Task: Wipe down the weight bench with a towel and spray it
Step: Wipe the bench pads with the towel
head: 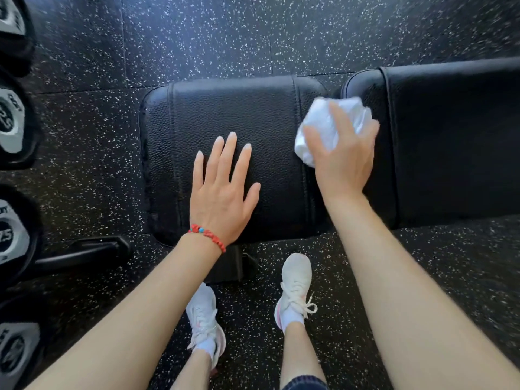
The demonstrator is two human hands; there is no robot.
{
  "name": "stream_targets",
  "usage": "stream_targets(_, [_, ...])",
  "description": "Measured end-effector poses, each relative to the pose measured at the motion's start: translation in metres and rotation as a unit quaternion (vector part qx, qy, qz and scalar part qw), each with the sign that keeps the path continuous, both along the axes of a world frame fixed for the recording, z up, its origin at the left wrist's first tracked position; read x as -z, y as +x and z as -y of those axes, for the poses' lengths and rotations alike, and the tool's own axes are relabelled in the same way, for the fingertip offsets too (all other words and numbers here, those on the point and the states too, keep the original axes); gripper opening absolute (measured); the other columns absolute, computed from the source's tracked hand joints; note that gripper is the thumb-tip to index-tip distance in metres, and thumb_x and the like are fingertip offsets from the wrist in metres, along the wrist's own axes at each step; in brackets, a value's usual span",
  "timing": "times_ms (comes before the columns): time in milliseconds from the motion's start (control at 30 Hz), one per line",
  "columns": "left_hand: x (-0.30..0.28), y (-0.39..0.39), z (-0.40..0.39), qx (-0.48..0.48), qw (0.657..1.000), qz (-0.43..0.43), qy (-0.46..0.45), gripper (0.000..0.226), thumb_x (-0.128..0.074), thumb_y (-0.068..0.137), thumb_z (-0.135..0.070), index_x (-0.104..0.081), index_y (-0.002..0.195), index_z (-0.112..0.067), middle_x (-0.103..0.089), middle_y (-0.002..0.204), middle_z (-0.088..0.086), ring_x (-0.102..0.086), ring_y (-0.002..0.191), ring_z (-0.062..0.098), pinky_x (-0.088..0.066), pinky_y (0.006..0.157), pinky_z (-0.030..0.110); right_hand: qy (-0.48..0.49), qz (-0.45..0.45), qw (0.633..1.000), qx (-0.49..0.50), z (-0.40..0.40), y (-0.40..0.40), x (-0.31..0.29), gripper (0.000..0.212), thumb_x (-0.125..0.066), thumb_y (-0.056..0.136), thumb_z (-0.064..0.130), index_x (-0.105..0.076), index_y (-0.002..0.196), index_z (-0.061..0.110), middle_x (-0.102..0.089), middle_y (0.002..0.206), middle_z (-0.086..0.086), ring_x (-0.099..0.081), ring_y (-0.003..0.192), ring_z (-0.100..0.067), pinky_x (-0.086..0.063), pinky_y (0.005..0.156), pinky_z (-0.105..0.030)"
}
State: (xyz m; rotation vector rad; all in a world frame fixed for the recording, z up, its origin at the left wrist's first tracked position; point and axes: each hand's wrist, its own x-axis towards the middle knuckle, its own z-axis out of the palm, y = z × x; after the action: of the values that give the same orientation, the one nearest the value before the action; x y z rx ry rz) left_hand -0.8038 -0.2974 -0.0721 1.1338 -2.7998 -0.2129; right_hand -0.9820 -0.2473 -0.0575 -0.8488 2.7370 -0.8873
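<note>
At your nine o'clock, a row of dumbbells [11,130] runs down the edge of the view on the speckled floor [225,38], their ends facing you.

Your left hand [222,190] lies flat on the seat pad [225,122] of the weight bench, palm down, fingers [215,161] straight and slightly fanned toward twelve o'clock, thumb out toward two o'clock. It holds nothing. A red bracelet [208,236] circles that wrist, and the forearm reaches in from seven o'clock.

Your right hand [343,153] sits at the pad's three o'clock edge, just over the gap between the seat pad and the back pad [455,136]. Its fingers curl round a crumpled white towel [326,122], which bunches out from under the hand toward twelve o'clock and presses against the rounded end of the back pad. The right forearm comes in from five o'clock, wrist bent slightly inward.

Below the counter, at six o'clock, your two white sneakers [295,288] stand on the floor, toes toward the bench, the right one nearer it.
</note>
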Motion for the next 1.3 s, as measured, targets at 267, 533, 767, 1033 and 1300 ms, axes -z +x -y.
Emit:
stream_targets(267, [-0.004,-0.006,-0.003,-0.024,1.0,-0.014,-0.001,0.053,-0.042,0.091,-0.034,-0.045,0.136,-0.006,-0.038,0.145,0.019,-0.031,0.135,0.033,-0.017,0.111,0.051,0.012,0.006,0.998,-0.054,-0.026,0.002,-0.002,0.05,-0.065,0.079,0.043,-0.057,0.124,0.024,-0.047,0.122,-0.021,-0.052,0.099,-0.037,-0.043,0.081,-0.037])
stream_targets(533, [-0.015,-0.053,-0.02,-0.014,0.999,-0.04,0.014,0.052,-0.042,0.092,-0.032,-0.044,0.136,-0.006,-0.038,0.145,0.018,-0.031,0.135,0.033,-0.018,0.111,0.052,0.033,-0.017,0.999,0.028,-0.11,-0.006,-0.009,0.053,-0.065,0.074,0.046,-0.06,0.12,0.02,-0.047,0.108,-0.022,-0.051,0.089,-0.032,-0.046,0.076,-0.034])
stream_targets(767, [0.0,-0.068,-0.027,-0.015,1.0,-0.003,0.005,0.054,-0.041,0.092,-0.035,-0.042,0.138,-0.008,-0.036,0.147,0.017,-0.029,0.136,0.032,-0.017,0.111,0.052,0.039,-0.084,0.996,-0.013,-0.059,-0.042,0.004,0.05,-0.068,0.072,0.043,-0.063,0.113,0.015,-0.053,0.106,-0.025,-0.054,0.084,-0.038,-0.044,0.069,-0.036])
stream_targets(1033, [-0.001,-0.068,-0.027,-0.016,1.0,-0.011,-0.001,0.054,-0.042,0.091,-0.035,-0.043,0.138,-0.009,-0.035,0.147,0.016,-0.027,0.137,0.03,-0.016,0.112,0.05,0.049,-0.147,0.987,-0.048,-0.033,-0.066,0.009,0.051,-0.068,0.073,0.046,-0.062,0.116,0.018,-0.056,0.104,-0.022,-0.054,0.081,-0.034,-0.042,0.065,-0.033])
stream_targets(1300, [-0.002,-0.069,-0.028,-0.022,1.0,-0.006,0.003,0.053,-0.04,0.091,-0.035,-0.041,0.138,-0.009,-0.036,0.147,0.017,-0.028,0.136,0.031,-0.016,0.112,0.05,0.039,-0.055,0.995,-0.068,-0.139,-0.023,0.001,0.051,-0.064,0.076,0.046,-0.058,0.119,0.019,-0.037,0.1,-0.009,-0.048,0.075,-0.027,-0.047,0.064,-0.034])
